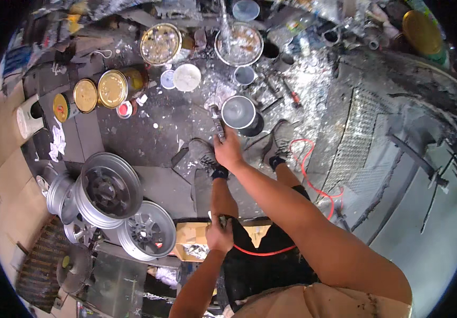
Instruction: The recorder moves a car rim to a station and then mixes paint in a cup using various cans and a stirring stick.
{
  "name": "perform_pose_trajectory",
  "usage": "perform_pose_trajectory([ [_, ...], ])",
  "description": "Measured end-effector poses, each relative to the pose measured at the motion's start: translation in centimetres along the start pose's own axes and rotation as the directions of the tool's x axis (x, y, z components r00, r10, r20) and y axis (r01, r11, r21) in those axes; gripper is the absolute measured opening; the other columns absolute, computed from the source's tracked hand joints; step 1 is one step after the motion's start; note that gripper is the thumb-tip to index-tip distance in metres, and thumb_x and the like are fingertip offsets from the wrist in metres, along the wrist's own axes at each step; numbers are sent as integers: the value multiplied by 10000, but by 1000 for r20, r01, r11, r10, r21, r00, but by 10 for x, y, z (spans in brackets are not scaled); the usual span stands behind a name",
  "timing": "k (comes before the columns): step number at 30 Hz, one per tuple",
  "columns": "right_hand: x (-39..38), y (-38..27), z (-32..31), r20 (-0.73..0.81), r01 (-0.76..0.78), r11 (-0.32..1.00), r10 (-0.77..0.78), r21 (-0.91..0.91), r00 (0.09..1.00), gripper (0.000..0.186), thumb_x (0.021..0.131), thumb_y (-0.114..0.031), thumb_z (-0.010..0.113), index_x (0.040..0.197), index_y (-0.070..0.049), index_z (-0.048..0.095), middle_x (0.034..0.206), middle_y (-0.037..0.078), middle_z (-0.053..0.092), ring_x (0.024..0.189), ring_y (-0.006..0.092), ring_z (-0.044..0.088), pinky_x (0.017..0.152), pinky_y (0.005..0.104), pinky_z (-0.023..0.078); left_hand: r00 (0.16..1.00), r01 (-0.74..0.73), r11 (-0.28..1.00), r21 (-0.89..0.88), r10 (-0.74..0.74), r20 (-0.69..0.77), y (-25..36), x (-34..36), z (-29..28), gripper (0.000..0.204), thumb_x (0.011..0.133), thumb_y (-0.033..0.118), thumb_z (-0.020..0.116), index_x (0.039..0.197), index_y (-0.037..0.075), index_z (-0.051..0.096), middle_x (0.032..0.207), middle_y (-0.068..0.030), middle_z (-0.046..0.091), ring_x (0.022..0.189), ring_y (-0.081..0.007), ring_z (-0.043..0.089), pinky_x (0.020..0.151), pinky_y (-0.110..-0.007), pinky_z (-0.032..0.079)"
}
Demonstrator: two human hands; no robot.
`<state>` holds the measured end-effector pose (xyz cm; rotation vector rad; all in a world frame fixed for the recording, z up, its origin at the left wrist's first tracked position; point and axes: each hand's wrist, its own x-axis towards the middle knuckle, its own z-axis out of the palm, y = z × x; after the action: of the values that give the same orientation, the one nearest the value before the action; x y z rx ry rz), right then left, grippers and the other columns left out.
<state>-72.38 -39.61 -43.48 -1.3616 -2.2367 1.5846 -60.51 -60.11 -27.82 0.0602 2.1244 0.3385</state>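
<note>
My right hand reaches down between my feet, closed round a dark, metal-looking tool whose exact kind I cannot make out. Right beside the tool is a round cup with grey contents; whether the two are joined I cannot tell. Nearer my body, over my left leg, my left hand is closed. A small pale end pokes out above its fingers, the rest being hidden. A red hose curves across my lap toward that hand.
Wheel rims are piled at the left, beside an open cardboard box. Paint cans and splattered tins stand ahead. The hose trails over the floor right of my shoes. A red-handled tool lies farther off.
</note>
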Motion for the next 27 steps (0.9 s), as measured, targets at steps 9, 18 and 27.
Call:
perform_pose_trajectory([
  [9,59,107,89,24,-145,982,149,-122,989,470,948,-234,665,1357,-20,572,1262,270,611,1170,465,591,1003,525,478,996,-92,994,-52,93,14,0,27,-1,329,919,172,701,1214,73,596,906,-249,715,826,-476,682,744,-525,542],
  [18,128,150,88,182,-81,971,124,-226,975,502,933,-291,672,1389,-90,612,1408,226,603,1245,397,616,1041,442,511,995,-56,980,-189,69,67,11,41,-3,319,892,170,722,1164,38,620,918,-251,717,877,-484,675,793,-537,529],
  [27,98,212,29,491,246,913,-59,-325,869,405,970,-340,625,1270,-74,684,1230,193,711,1110,396,680,977,459,538,984,-1,1000,-18,4,175,19,39,-7,298,899,259,728,1019,32,577,865,-294,685,837,-503,655,792,-584,510],
])
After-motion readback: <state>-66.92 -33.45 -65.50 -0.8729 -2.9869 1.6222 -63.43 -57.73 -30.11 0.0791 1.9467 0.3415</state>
